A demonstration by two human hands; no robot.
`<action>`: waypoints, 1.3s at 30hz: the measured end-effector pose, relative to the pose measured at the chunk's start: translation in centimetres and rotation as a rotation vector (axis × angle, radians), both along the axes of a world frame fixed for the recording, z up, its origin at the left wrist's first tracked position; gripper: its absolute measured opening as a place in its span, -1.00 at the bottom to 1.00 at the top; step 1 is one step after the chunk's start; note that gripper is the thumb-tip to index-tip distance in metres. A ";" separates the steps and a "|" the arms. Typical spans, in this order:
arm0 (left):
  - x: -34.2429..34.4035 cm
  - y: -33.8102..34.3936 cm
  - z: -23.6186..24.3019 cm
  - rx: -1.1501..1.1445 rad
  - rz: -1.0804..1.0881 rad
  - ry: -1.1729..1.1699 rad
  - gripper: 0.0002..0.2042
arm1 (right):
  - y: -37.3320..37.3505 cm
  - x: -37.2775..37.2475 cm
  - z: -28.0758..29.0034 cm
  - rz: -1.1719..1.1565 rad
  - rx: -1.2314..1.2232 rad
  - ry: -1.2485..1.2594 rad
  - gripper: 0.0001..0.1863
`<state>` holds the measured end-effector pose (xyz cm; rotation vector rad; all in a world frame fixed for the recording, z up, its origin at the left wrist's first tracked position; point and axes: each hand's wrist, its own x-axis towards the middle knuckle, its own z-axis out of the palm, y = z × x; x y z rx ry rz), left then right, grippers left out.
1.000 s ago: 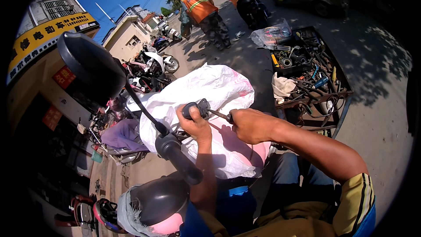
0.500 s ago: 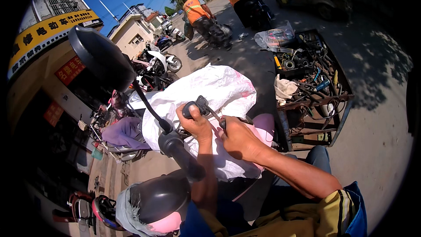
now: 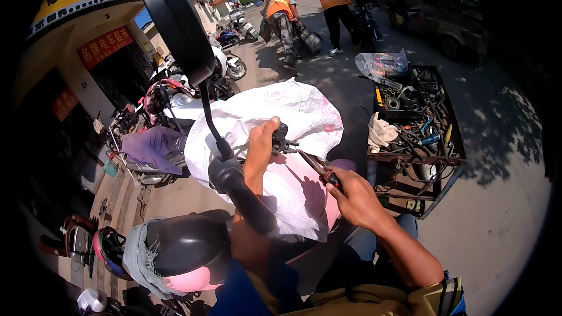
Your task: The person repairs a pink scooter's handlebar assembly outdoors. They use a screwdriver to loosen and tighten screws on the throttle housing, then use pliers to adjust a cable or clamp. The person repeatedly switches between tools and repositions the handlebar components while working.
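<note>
Left hand (image 3: 261, 143): holds the black part (image 3: 280, 138); should keep it firm.
Right hand (image 3: 351, 196): holds the pliers (image 3: 316, 165) by the handles.
Pliers: tips near the part; better to approach straight, slowly.

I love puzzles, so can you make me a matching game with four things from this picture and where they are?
Things:
1. pliers
2. rag
3. big mirror
4. small black part

Places:
A. on the tool cart
B. in the left hand
C. on a bent stalk
D. in the right hand

Pairs: 1-D, 2-A, 3-C, 4-B
</note>
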<state>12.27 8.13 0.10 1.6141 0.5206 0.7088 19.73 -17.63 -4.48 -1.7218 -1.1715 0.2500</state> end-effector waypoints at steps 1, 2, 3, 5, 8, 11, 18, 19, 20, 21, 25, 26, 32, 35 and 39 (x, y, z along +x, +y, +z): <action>0.2 1.3 -0.8 0.022 -0.040 0.006 -0.57 | 0.0 0.4 0.4 0.020 -0.072 0.060 -0.74; 0.5 1.9 -0.6 0.060 -0.081 0.007 -0.57 | 0.1 0.6 0.5 0.033 -0.055 0.037 -0.74; 0.6 2.0 -0.6 0.064 -0.098 0.035 -0.57 | 0.3 0.9 0.5 0.047 -0.038 0.013 -0.73; 0.8 2.1 -0.6 0.071 -0.132 0.096 -0.56 | 0.5 1.2 0.6 0.056 -0.024 -0.047 -0.72; 1.2 1.7 -0.5 0.156 -0.159 0.097 -0.57 | 0.7 1.4 1.0 0.048 -0.044 -0.132 -0.72; 1.3 2.1 -0.9 0.176 -0.157 0.107 -0.56 | 0.9 1.5 1.4 0.055 -0.076 -0.172 -0.73; 1.2 2.8 -1.2 0.262 -0.150 0.159 -0.55 | 1.8 1.5 1.4 0.059 -0.097 -0.213 -0.77; 0.9 3.1 -1.3 0.277 -0.140 0.163 -0.55 | 1.9 1.4 1.5 0.060 -0.106 -0.214 -0.77; 1.4 3.0 -1.6 0.276 -0.153 0.174 -0.55 | 1.8 1.5 1.5 0.065 -0.126 -0.197 -0.77; 1.9 2.8 -1.8 0.275 -0.166 0.186 -0.56 | 1.7 1.7 1.5 0.070 -0.146 -0.179 -0.76; 2.0 2.5 -1.7 0.276 -0.166 0.210 -0.56 | 1.5 1.5 1.9 0.066 -0.175 -0.184 -0.74; 2.3 2.1 -1.5 0.301 -0.165 0.225 -0.54 | 1.5 1.8 1.7 0.072 -0.172 -0.180 -0.74; 0.3 2.4 -1.6 0.268 -0.142 0.253 -0.59 | 3.1 2.0 0.1 0.229 -0.175 -0.058 -0.70; 2.4 0.8 -1.9 0.402 -0.149 0.265 -0.60 | 1.4 3.4 -0.5 0.194 -0.222 0.002 -0.69; 0.8 -0.8 -0.6 0.435 -0.135 0.310 -0.62 | 0.2 4.4 -2.3 0.253 -0.167 0.158 -0.70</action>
